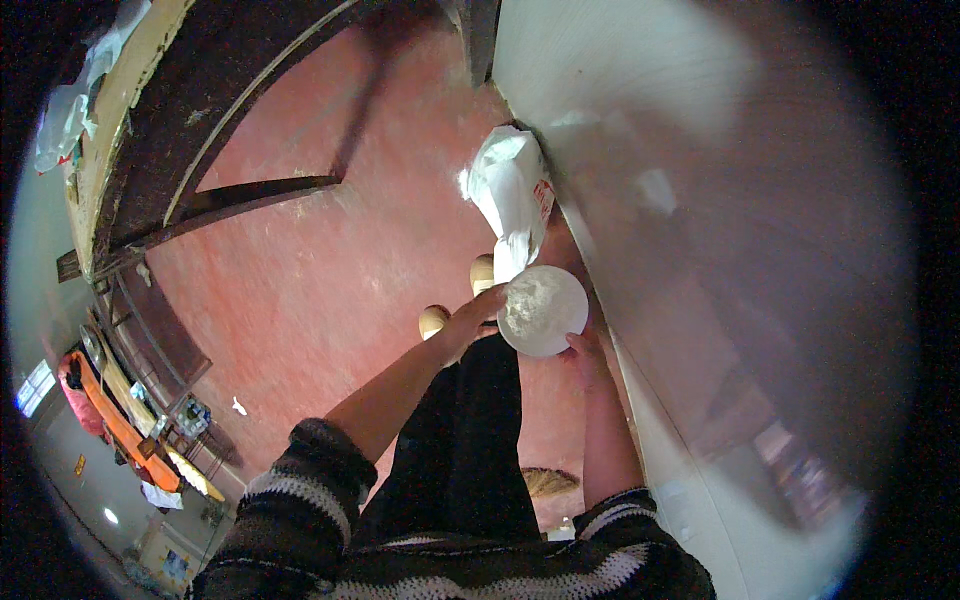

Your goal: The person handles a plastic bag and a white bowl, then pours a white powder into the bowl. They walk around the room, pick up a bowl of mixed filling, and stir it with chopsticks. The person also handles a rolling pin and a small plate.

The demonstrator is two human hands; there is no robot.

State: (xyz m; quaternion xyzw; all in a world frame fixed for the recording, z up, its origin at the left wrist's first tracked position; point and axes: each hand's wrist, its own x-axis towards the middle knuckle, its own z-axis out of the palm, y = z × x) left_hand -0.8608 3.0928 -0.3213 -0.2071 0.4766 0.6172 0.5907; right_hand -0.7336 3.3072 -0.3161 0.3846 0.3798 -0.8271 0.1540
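Observation:
A round white bowl [559, 330] with white powder, possibly flour, in it is held in front of my legs. My left hand [480, 309] is at the bowl's left edge; its fingertips are partly hidden there. At the lower right rim, my right hand [587, 356] grips the bowl with the thumb over the edge. Just beyond the bowl stands a white sack [510, 180] with red print, its narrow near end close to the bowl's rim.
A pale wall [660, 300] runs close along my right side. Dark wooden furniture [262, 199] stands at the upper left on the red floor [315, 300]. Assorted items, one orange [124, 420], are at the far left. A straw broom head [551, 481] lies low, near my right forearm.

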